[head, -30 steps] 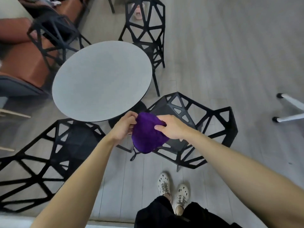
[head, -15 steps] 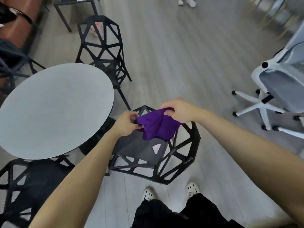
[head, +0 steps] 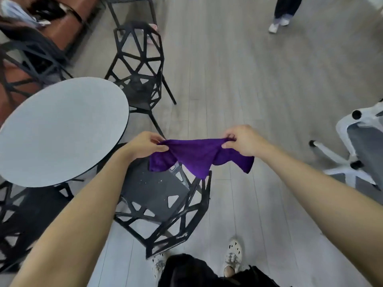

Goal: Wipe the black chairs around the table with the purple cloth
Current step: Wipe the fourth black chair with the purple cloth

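I hold the purple cloth spread in the air between my two hands, above the nearest black chair. My left hand pinches the cloth's left upper corner, thumb pressed against curled fingers. My right hand pinches the right upper edge, where a small bunch of fabric is caught between thumb and forefinger and the other fingers are curled in. The top edge runs almost level from one hand to the other. Below it the cloth hangs in loose folds, with one point dropping in front of the chair's right rim (whether it brushes the frame I cannot tell).

That chair's dark seat carries pale specks, and its open lattice frame faces my legs. It stands just beside the round grey table, on the table's right. A second black chair stands at the table's far side. A third chair sits at the lower left, partly under the tabletop, and a fourth chair at the upper left is blurred.

A white office chair stands well apart on the right. My pale shoes rest on the grey plank floor, and another person's legs show at the top edge.
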The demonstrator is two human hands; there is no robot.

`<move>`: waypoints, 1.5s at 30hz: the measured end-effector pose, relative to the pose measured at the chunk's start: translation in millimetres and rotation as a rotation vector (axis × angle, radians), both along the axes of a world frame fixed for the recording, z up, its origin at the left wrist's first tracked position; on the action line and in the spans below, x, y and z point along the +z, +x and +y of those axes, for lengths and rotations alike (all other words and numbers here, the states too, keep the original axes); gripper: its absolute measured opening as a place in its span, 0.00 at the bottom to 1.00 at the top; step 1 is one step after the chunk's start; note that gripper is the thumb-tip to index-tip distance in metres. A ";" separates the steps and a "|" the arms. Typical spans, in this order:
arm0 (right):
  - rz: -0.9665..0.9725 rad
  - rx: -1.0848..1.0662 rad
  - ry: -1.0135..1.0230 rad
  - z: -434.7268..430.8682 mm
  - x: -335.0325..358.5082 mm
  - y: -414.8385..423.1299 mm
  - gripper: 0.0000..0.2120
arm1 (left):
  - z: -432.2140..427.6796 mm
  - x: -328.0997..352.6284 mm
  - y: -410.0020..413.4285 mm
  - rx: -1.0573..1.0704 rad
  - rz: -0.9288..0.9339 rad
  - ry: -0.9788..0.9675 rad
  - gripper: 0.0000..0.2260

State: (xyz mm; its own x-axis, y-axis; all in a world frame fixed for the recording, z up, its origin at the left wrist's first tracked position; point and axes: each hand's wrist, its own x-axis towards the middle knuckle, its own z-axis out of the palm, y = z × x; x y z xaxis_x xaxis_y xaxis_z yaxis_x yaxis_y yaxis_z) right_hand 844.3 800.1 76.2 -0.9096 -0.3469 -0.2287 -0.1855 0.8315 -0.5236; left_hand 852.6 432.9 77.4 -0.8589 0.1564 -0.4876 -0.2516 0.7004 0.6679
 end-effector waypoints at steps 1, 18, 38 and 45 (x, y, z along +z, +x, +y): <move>0.008 0.025 0.013 11.4 -3.5 -8.9 0.04 | 7.4 3.2 5.1 0.134 -0.050 0.194 0.08; -0.206 0.008 -0.099 10.1 -68.7 -197.1 0.13 | 59.9 -6.0 -96.8 0.572 -0.082 0.632 0.03; -1.365 -0.085 -0.509 -203.9 -61.9 -360.0 0.10 | 41.7 71.1 -235.2 1.310 0.528 0.773 0.14; -1.221 0.153 -0.326 -295.3 -102.3 -341.2 0.13 | 21.1 84.1 -155.2 1.728 0.742 0.539 0.15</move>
